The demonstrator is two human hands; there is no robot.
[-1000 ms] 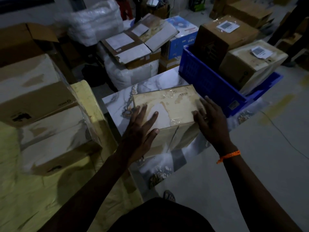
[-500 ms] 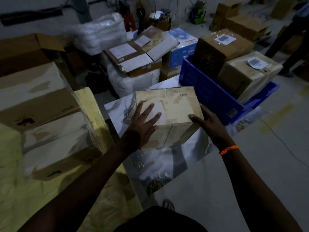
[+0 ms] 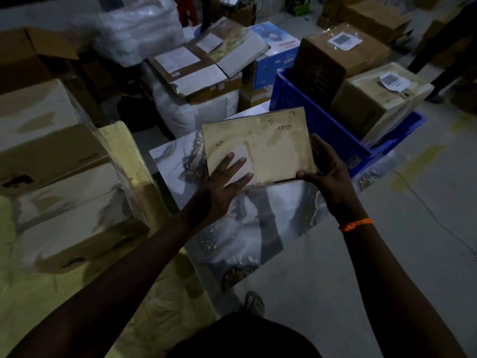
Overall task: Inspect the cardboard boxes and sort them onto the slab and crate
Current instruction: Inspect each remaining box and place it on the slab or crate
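A plastic-wrapped cardboard box (image 3: 268, 148) is lifted off the marble-patterned slab (image 3: 253, 228) and tilted so its broad face points up at me. My left hand (image 3: 222, 184) lies flat on the lower left of that face, fingers straight and spread. My right hand (image 3: 327, 171) grips the box's lower right corner, thumb along the bottom edge and fingers up the right side. The blue crate (image 3: 296, 109) stands just behind the box and holds two labelled cardboard boxes, one at the back (image 3: 333, 55) and one in front (image 3: 374, 99).
Wrapped cardboard boxes (image 3: 51, 151) are stacked at my left on a yellow covered surface (image 3: 124, 140). More boxes and white sacks (image 3: 196, 109) crowd the back. A thin cable (image 3: 426, 210) runs across the grey floor at right. A person's legs (image 3: 449, 47) show at far right.
The box rested flat on the slab with both hands on top. It has since been tipped up and lifted, and my right hand has moved to grip its lower right corner.
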